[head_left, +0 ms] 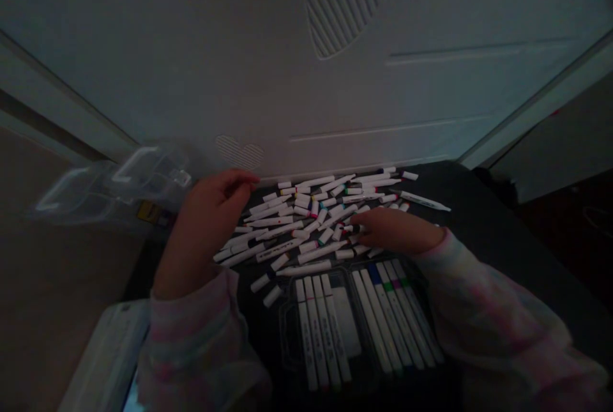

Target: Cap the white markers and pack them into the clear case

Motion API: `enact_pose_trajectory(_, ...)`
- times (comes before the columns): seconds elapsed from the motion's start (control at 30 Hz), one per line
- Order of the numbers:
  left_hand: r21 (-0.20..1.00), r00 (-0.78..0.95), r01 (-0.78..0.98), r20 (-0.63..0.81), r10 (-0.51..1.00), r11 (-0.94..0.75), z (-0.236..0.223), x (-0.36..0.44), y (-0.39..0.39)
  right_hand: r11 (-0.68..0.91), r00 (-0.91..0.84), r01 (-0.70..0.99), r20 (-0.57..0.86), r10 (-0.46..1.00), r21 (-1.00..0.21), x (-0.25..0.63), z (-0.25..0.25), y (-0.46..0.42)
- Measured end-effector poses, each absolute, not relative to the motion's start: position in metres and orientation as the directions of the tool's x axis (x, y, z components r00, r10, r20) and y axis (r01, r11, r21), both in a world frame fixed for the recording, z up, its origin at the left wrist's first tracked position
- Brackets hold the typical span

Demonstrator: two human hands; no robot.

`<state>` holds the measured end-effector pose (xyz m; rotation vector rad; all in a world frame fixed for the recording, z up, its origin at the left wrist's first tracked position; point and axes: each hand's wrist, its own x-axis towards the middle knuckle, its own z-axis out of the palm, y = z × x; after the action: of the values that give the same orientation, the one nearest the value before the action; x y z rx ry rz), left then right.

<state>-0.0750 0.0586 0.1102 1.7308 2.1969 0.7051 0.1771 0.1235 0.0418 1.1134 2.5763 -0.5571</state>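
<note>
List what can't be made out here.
All in the head view:
Right hand: whether it grips a marker; dim and blurred.
Loose markers: their count; overlap and that hand hide some.
Lettering: too small, dark.
White object: its near end; cut off by the bottom edge.
Case: near edge lost in shadow.

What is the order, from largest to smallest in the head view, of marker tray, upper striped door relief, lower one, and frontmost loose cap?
1. Marker tray
2. Upper striped relief, counting only its visible part
3. Lower striped relief
4. Frontmost loose cap
</note>
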Motion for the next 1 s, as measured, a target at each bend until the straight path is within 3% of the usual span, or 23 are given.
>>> enact_pose_trajectory(0.07, 0.349, -0.194, 0.919, -0.012, 0.981, 0.185, 0.092, -0.083, 0.072, 0.626, -0.674, 0.735, -0.380, 0.633, -0.260, 0.178, 0.041, 0.124)
enact_pose_trajectory(0.2, 0.271, -0.120, 0.950, -0.138, 0.983, 0.154, 0.059, -0.092, 0.090, 0.626, -0.691, 0.721, -0.376, 0.617, -0.298, 0.179, 0.044, 0.127)
enact_pose_trajectory(0.4, 0.228, -0.081, 0.967, -0.159, 0.984, 0.116, 0.041, -0.086, 0.098, 0.593, -0.680, 0.734, -0.364, 0.637, -0.332, 0.181, 0.054, 0.128)
enact_pose_trajectory(0.8, 0.199, -0.101, 0.973, -0.087, 0.991, 0.116, 0.032, -0.089, 0.100, 0.560, -0.622, 0.783, -0.324, 0.713, -0.271, 0.185, 0.062, 0.128)
enact_pose_trajectory(1.0, 0.177, -0.072, 0.979, -0.149, 0.986, 0.099, 0.034, -0.082, 0.102, 0.570, -0.631, 0.776, -0.296, 0.717, -0.272, 0.188, 0.064, 0.128)
